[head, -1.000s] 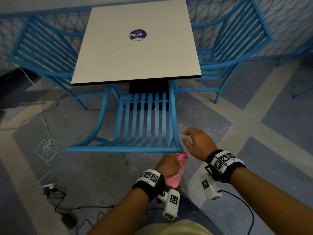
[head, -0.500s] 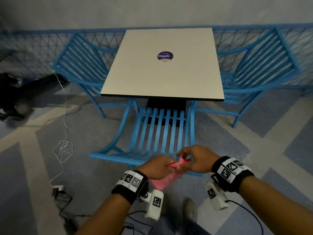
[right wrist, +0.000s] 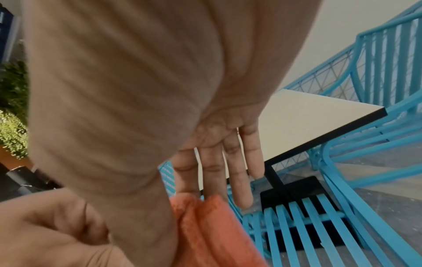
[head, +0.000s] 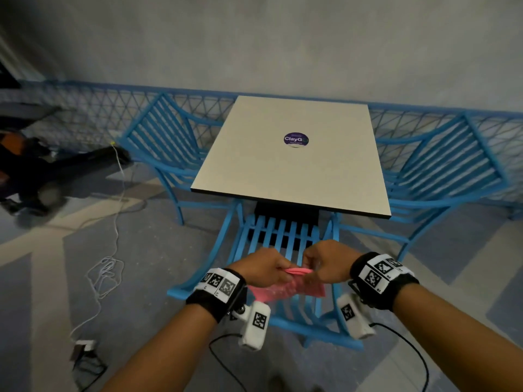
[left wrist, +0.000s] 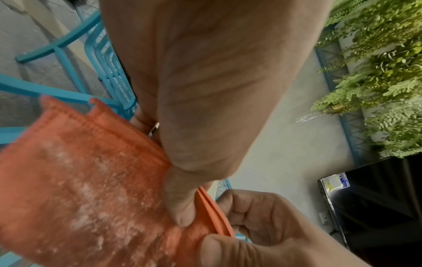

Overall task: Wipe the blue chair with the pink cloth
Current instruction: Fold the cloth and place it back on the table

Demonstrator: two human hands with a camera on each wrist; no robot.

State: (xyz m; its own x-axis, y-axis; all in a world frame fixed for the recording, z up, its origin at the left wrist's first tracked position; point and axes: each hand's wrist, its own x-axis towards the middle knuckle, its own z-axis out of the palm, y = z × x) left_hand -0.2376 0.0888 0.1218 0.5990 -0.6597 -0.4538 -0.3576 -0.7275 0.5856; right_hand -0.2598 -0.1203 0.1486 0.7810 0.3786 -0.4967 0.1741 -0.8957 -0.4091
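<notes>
The blue chair (head: 300,326) stands right before me, pushed under the table with its slatted back toward me. Above that back I hold the pink cloth (head: 297,290), folded and dusted with white. My left hand (head: 278,271) pinches its left end between thumb and fingers. My right hand (head: 310,271) pinches the other end, and the cloth hangs below both. The left wrist view shows the cloth (left wrist: 91,189) under my left thumb, with chair bars (left wrist: 57,92) behind. The right wrist view shows the cloth (right wrist: 205,225) beneath my right fingers (right wrist: 212,173), and the chair's slats (right wrist: 303,234) below.
A square white table (head: 291,165) with a round sticker stands beyond the chair. Two more blue chairs flank it, one left (head: 167,142) and one right (head: 441,168). A blue lattice fence (head: 85,114) runs along the grey wall. White cables (head: 104,273) and a plug block (head: 85,346) lie on the floor at left.
My right hand, open beside the chair a second ago, has come in and taken the cloth's free end. Both hands have risen over the chair back, and my view has tilted up.
</notes>
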